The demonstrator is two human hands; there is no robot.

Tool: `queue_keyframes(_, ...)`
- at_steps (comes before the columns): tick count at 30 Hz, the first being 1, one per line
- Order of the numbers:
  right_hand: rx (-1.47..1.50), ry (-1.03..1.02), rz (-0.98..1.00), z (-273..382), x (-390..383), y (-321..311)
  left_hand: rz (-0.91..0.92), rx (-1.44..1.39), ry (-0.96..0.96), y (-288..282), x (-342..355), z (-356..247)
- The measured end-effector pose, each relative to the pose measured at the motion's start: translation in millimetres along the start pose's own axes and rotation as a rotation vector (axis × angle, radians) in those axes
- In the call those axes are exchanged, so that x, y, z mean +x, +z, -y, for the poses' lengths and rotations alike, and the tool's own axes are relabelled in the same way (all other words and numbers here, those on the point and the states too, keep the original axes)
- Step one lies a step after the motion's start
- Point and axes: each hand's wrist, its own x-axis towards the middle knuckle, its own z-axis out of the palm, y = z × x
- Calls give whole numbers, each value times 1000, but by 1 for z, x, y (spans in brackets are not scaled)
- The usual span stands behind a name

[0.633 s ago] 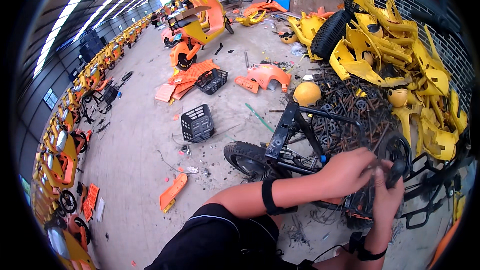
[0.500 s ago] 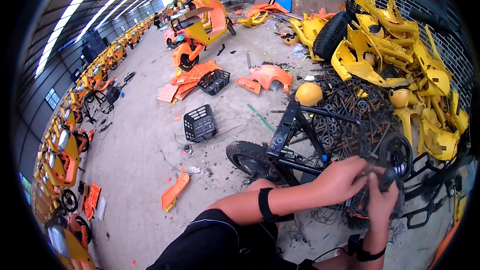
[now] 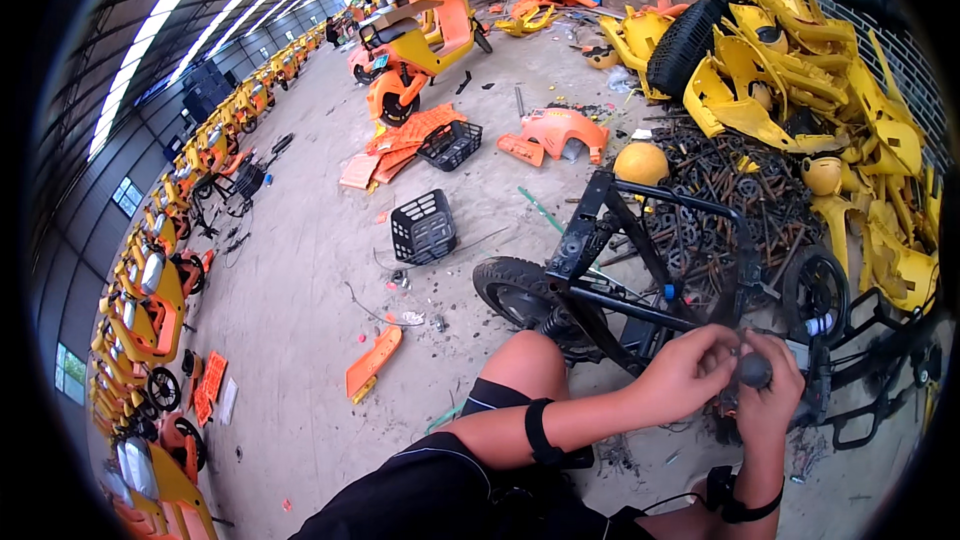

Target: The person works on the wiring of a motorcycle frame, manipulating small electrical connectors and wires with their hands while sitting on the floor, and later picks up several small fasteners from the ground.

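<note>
Close together over the black scooter frame (image 3: 630, 305), both hands are closed at its right end. My right hand (image 3: 771, 385) wraps round a dark object with a rounded end (image 3: 755, 370); its kind does not show. Just left of it, my left hand (image 3: 690, 372) has its fingertips pinched together against the same spot, and what they hold, if anything, is hidden. The frame lies low on the floor, with a black-tyred rear wheel (image 3: 515, 290) at its left and a smaller spoked wheel (image 3: 815, 292) to the right of my hands.
Behind the frame lies a heap of rusty metal parts (image 3: 730, 205), beside a tall pile of yellow body panels (image 3: 880, 160). Black baskets (image 3: 424, 227), orange panels (image 3: 375, 363) and a yellow helmet (image 3: 641, 164) lie about. Rows of yellow scooters (image 3: 150, 300) line the left.
The view has shifted, so the surroundings appear further right. My hands stay together at the frame; the dark rounded end now points more toward me, between the hands.
</note>
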Motion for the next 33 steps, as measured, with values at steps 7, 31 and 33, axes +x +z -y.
queue_keyframes(7, -21, -49, 124, 6, 3, -1, -1, -117, 43, -4, -9, 37)
queue_keyframes(31, -133, -155, 293, 20, -4, 7, 20, -81, 80, -17, -24, 61)
queue_keyframes(33, -134, -166, 315, 20, -2, 7, 53, -164, 54, -17, -22, 69)
